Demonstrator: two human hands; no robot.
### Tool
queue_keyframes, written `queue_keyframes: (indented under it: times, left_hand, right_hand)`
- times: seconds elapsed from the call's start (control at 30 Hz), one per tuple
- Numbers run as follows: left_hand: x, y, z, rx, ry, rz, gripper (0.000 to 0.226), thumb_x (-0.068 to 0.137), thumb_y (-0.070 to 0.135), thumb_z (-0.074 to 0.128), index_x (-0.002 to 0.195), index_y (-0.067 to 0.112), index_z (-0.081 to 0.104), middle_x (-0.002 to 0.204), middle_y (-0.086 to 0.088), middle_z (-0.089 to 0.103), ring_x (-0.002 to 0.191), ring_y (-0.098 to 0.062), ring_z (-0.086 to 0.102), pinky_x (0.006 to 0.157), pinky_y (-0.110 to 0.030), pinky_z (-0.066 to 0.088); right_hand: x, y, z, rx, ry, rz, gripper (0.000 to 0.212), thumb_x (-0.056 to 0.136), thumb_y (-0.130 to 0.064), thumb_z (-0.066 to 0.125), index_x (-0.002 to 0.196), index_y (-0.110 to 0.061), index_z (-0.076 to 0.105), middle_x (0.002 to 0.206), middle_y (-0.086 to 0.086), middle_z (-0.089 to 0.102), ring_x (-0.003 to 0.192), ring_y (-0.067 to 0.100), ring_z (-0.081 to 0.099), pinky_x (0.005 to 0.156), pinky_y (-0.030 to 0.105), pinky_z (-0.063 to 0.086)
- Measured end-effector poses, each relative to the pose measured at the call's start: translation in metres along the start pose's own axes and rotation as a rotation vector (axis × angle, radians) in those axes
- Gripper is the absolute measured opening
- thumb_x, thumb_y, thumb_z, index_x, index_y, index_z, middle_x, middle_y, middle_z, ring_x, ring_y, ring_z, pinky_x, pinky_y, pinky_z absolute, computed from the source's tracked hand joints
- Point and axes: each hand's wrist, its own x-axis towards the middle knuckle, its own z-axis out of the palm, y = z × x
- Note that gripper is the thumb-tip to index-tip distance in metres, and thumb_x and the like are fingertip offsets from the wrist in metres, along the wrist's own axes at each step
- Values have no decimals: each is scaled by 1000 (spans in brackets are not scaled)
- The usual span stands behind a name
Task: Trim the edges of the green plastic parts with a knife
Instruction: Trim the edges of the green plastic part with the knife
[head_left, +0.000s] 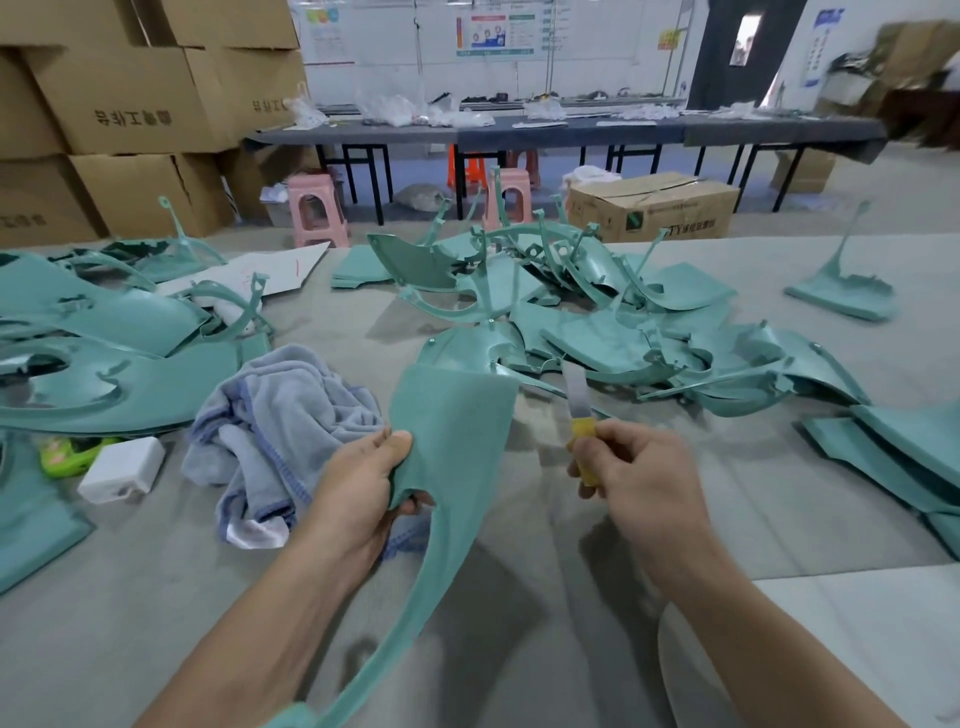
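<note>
Plainly, the only print that can be read is the pair of letters "TY" on the side of the cardboard box (655, 207) on the floor beyond the table (571, 597); the dark characters on the stacked cartons (130, 98) at the left and the sheets on the wall notice board (493, 31) are too blurred to make out. The left hand (358, 483) is raised over the table, thumb on top and fingers curled beneath, pinching the left edge of a green plastic part (452, 431), whose thin curved strip sweeps down toward the camera. The right hand (639, 478) is curled round the yellow handle of a knife (579, 410), blade pointing up and away, just right of the part's edge. More green parts (597, 312) lie heaped behind, and a crumpled grey cloth (275, 410) lies beside the left hand.
</note>
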Motion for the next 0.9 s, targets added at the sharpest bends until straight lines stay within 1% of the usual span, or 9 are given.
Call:
queue_keyframes:
  times: [0.07, 0.17, 0.27, 0.37, 0.47, 0.53, 0.63, 0.73, 0.9]
  left_hand:
    - [-1, -2, 1, -65, -3, 37, 24, 105, 11, 45, 96, 4, 67, 76, -15, 71, 45, -16, 62, 38, -23, 47]
    - [-1, -3, 4, -162, 45, 178, 22, 106, 10, 46, 109, 12, 68, 100, -13, 77, 73, -24, 74, 55, -35, 60]
    - [0, -3, 1, -164, 145, 291, 24, 103, 8, 50, 107, 24, 67, 104, -3, 76, 87, -29, 69, 74, -46, 55]
    - [0, 0, -4, -130, 201, 327, 24, 99, 3, 55, 101, 24, 65, 98, -6, 68, 90, -29, 61, 79, -46, 50]
    - [-1, 6, -11, -148, 249, 334, 28, 89, -3, 65, 108, 17, 68, 99, -2, 76, 87, -23, 73, 70, -37, 61]
    - [-2, 12, -19, -184, 264, 337, 24, 84, 0, 71, 99, 19, 76, 93, 0, 78, 80, -18, 75, 62, -32, 60]
    - [-5, 20, -27, -133, 221, 364, 31, 82, -5, 72, 87, 24, 80, 88, 0, 79, 75, -17, 74, 61, -32, 61]
    - [-8, 21, -27, -104, 200, 360, 29, 81, -8, 71, 83, 20, 80, 84, -2, 78, 71, -18, 73, 62, -35, 61]
    - [-10, 17, -13, -343, 127, 290, 19, 81, -1, 66, 93, 13, 72, 81, 1, 78, 71, -13, 74, 59, -30, 61]
  right_hand:
    - [-8, -5, 8, 240, -154, 136, 28, 95, -3, 66, 73, -15, 78, 78, 10, 77, 68, 17, 67, 63, 25, 57]
    - [-23, -13, 18, 477, -456, 313, 6, 81, -12, 75, 78, -8, 78, 102, 18, 75, 83, 24, 67, 85, 41, 59]
    - [-29, -15, 16, 491, -626, 388, 24, 73, -16, 75, 88, 3, 77, 101, 28, 72, 74, 29, 69, 73, 37, 63]
    - [-25, -16, 12, 505, -594, 357, 15, 80, -8, 68, 84, 4, 76, 100, 28, 72, 66, 27, 69, 61, 31, 60]
    - [-9, -16, -2, 399, -442, 254, 14, 88, 2, 66, 81, 0, 78, 89, 22, 75, 63, 21, 68, 58, 25, 58]
    - [0, -17, -18, 367, -411, 207, 11, 81, 3, 72, 80, -3, 81, 83, 17, 75, 65, 18, 69, 61, 22, 57]
    - [5, -16, -35, 437, -433, 212, 15, 68, -5, 78, 82, -1, 81, 99, 22, 75, 83, 22, 74, 74, 27, 61]
    - [2, -14, -29, 404, -452, 261, 20, 65, -9, 86, 83, -2, 80, 120, 25, 70, 117, 32, 67, 98, 47, 58]
    - [-5, -11, -19, 376, -689, 406, 16, 70, -8, 81, 86, -6, 81, 122, 32, 66, 92, 32, 64, 83, 39, 55]
